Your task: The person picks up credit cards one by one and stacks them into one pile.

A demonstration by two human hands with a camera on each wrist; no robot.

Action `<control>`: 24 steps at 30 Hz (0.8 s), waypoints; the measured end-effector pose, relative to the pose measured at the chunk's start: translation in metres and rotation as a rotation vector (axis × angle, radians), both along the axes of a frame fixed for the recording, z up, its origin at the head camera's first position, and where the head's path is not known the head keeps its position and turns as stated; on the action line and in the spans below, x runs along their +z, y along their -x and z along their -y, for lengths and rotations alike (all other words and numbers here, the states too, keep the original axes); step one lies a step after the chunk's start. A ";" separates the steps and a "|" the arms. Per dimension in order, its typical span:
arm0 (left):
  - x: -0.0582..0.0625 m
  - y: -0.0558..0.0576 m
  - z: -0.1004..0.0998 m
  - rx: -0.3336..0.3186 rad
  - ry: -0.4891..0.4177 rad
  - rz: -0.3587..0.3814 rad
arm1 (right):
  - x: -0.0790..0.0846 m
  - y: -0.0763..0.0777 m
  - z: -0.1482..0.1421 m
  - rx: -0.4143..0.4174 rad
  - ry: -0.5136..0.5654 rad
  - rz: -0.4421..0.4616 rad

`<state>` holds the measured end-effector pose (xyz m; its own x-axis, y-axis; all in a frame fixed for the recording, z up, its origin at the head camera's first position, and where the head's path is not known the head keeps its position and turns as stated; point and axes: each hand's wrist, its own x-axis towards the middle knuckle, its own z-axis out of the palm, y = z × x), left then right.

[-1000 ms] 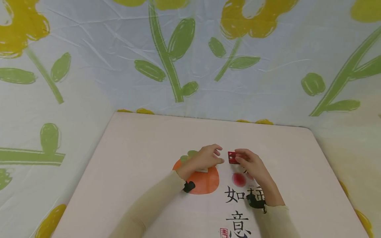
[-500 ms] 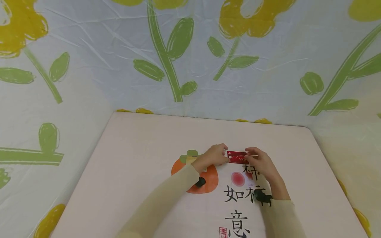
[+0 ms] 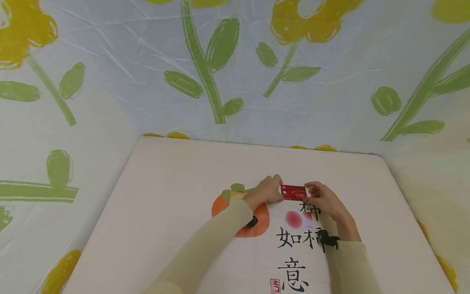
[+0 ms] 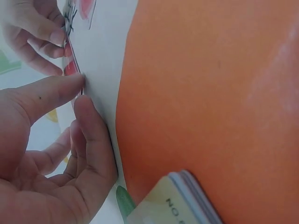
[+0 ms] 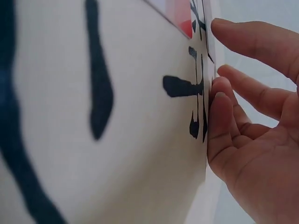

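A red card (image 3: 293, 192) marked "VIP" lies flat on the printed mat between both hands. At its left edge is my left hand (image 3: 268, 190), thumb and fingers spread along that edge. My right hand (image 3: 324, 199) sits at the opposite edge, its thumb near the lower right corner and its fingers near the upper one. The left wrist view shows the left thumb's tip (image 4: 77, 84) right at the card's edge, the fingers loosely bent. In the right wrist view the right thumb (image 5: 224, 28) is close to a card edge, with the other fingers resting low beside the mat.
A pale card (image 3: 293, 219) with pink and red round shapes lies just below the red card. A stack of cards (image 4: 163, 200) stands on the orange fruit print, partly hidden by my left arm in the head view. A flowered cloth (image 3: 235, 61) rises behind the mat.
The right hand has let go of the red card and drawn slightly right, leaving the card on the mat. My left hand has moved right to the card's left edge.
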<state>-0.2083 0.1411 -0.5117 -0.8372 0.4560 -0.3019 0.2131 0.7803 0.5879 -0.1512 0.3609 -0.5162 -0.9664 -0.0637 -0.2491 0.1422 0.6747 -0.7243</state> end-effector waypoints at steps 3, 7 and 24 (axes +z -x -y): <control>-0.001 0.000 -0.002 0.012 0.007 0.002 | -0.001 0.002 -0.001 0.013 -0.004 -0.007; -0.001 -0.001 -0.002 0.013 0.012 -0.002 | -0.001 0.003 0.001 0.020 -0.012 -0.015; -0.005 -0.002 -0.004 -0.011 0.020 -0.066 | 0.000 -0.001 0.002 0.026 0.038 -0.034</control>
<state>-0.2064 0.1450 -0.5165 -0.8505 0.4598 -0.2554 0.2597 0.7894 0.5563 -0.1500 0.3593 -0.5163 -0.9722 -0.0978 -0.2128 0.0997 0.6494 -0.7539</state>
